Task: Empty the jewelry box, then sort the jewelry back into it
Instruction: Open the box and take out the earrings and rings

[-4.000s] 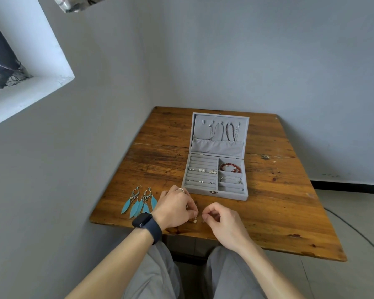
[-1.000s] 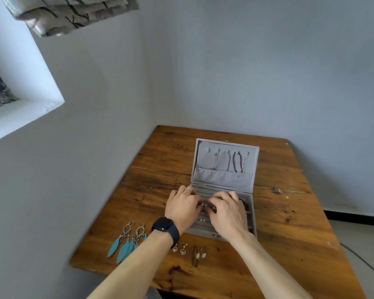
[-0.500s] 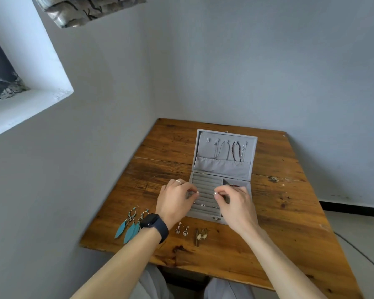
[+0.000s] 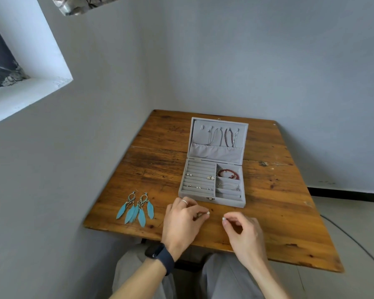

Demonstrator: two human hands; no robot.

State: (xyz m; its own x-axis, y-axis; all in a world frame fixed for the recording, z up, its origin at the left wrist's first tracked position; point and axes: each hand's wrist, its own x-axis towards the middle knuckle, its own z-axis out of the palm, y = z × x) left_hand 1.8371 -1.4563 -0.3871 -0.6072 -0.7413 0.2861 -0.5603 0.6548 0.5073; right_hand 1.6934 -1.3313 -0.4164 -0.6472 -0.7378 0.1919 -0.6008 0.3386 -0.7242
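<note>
The grey jewelry box [image 4: 212,198] stands open on the wooden table [image 4: 156,169], necklaces [image 4: 227,137] hanging in its lid. Small earrings [image 4: 210,177] sit in the ring rows, a red bead bracelet [image 4: 228,173] and a thin silver bracelet [image 4: 228,186] in the right compartments. In front of the box, my left hand [image 4: 183,221] pinches a small pearl earring [image 4: 208,212] at its fingertips. My right hand [image 4: 243,231] pinches a second pearl earring [image 4: 224,218]. Two turquoise feather earrings [image 4: 136,209] lie to the left. Earrings laid down earlier are hidden under my left hand.
The table fills a corner, with grey walls at the left and back. A white window ledge [image 4: 28,89] juts out at upper left. The near table edge [image 4: 203,244] runs just above my knees. A cable [image 4: 354,240] lies on the floor at right.
Both hands have drawn back from the box's ring rows to the table in front of it, each now pinching a pearl earring. The camera has tilted.
</note>
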